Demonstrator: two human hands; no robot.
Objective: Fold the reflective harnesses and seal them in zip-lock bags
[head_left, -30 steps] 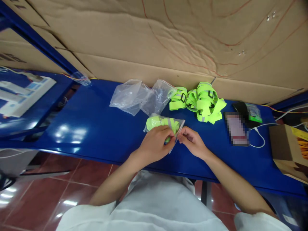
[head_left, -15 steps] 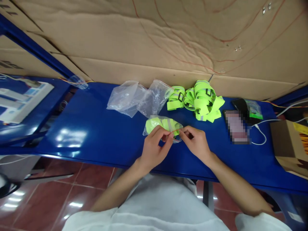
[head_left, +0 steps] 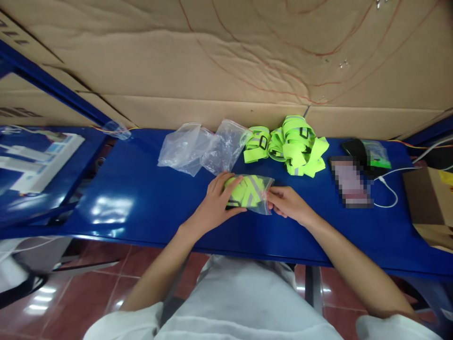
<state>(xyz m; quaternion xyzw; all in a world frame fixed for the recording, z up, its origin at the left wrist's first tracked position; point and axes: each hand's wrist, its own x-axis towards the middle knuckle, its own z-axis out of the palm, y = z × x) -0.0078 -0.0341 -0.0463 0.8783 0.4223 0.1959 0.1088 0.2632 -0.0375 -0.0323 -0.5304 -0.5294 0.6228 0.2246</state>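
A small clear bag (head_left: pixel 253 192) with a folded neon-yellow reflective strap inside lies on the blue table (head_left: pixel 148 193). My left hand (head_left: pixel 216 203) rests on the bag's left end, fingers curved over it and holding it down. My right hand (head_left: pixel 286 202) pinches the bag's right edge with closed fingers. Behind the bag lies a pile of loose neon-yellow straps (head_left: pixel 290 146) with black buckles, and to its left sit two empty clear bags (head_left: pixel 201 146).
A phone (head_left: pixel 350 182) on a white cable and a dark item with a green packet (head_left: pixel 370 153) lie at the right. A cardboard box (head_left: pixel 430 198) stands at the far right edge. Cardboard sheets (head_left: pixel 230 61) wall the back. A white box (head_left: pixel 35 156) sits far left.
The bag was turned and laid flat on the table. My left hand shifted from pinching its opening to pressing on its left end; my right hand stays at the right edge.
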